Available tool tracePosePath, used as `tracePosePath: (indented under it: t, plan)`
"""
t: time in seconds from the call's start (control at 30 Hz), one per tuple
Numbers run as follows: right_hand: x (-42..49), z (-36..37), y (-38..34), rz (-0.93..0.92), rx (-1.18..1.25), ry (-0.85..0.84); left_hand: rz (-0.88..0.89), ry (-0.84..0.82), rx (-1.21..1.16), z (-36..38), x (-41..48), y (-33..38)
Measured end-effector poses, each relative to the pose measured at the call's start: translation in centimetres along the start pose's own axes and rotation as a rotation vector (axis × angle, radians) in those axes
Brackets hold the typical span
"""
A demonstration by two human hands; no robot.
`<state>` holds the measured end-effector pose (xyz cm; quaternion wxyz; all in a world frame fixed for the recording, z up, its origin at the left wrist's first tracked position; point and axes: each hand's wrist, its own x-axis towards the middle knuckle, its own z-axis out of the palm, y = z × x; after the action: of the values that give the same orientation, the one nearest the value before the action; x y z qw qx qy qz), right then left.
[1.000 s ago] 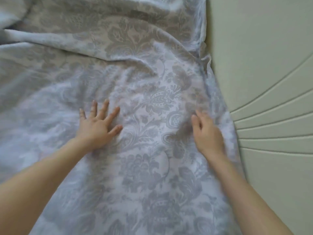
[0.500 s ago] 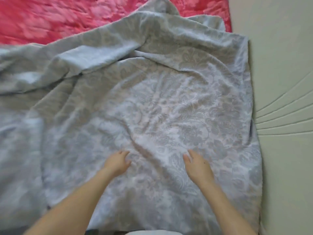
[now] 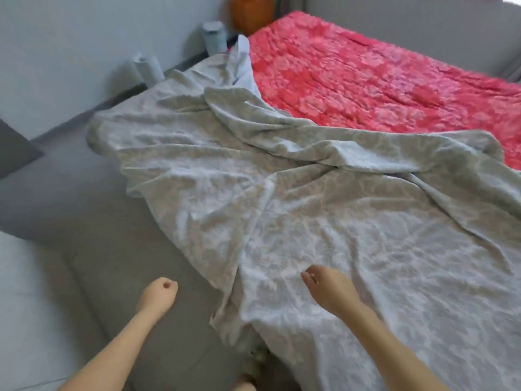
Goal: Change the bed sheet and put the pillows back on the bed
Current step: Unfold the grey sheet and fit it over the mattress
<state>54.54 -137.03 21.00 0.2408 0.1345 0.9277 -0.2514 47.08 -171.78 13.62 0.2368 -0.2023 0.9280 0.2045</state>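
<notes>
Hovering over the floor (image 3: 84, 221), the left hand (image 3: 158, 293) is clenching on nothing. The right hand (image 3: 331, 290) is hanging relaxed, empty, above the sheet (image 3: 310, 207) — rumpled across the bed (image 3: 380, 74).

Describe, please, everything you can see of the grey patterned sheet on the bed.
The grey sheet is thin cloth with a pale damask pattern, creased and half spread. It covers the near part of the red quilted cover, its left edge hanging over the side. The right hand is over it; contact is unclear.
</notes>
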Motion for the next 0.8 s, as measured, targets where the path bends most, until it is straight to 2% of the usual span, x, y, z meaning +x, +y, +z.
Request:
tracePosePath:
  t: [0.2, 0.33, 0.57, 0.8]
  plan:
    - [3.1, 0.1, -14.1, -0.181, -0.150, -0.017, -0.192, 0.154, -0.334, -7.0, 1.9, -10.1]
    - [6.8, 0.3, -23.9, -0.268, -0.238, -0.024, -0.238, 0.193, -0.506, -11.8, 6.3, -15.0]
    - [14.5, 1.0, -40.2, -0.279, -0.267, 0.005, -0.179, 0.189, -0.666, -24.7, 17.6, -20.6]
    - [22.3, 0.6, -52.6, -0.317, -0.248, 0.054, -0.102, 0.239, -0.677, -37.4, 28.2, -20.3]
